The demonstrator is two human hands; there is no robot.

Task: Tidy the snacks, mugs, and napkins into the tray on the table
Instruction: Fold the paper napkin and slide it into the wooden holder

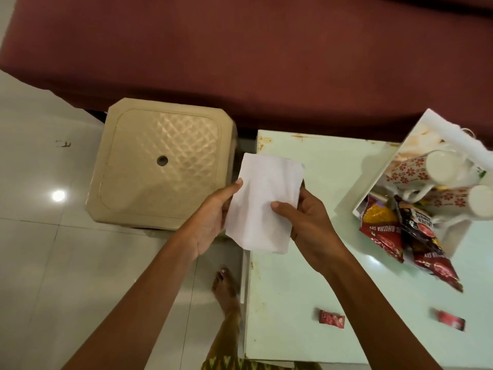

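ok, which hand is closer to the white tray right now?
Right. The right hand pinches the white napkin by its right edge, with the white tray off to its right. The left hand holds the napkin's left edge, farther from the tray.

A beige plastic stool stands on the glossy white tiled floor. Its square seat has a quilted pattern and a round hole in the middle. Just behind it runs a long maroon couch. Left of the stool, a bright spot of reflected light shines on the tiles, with a small dark scuff further back.
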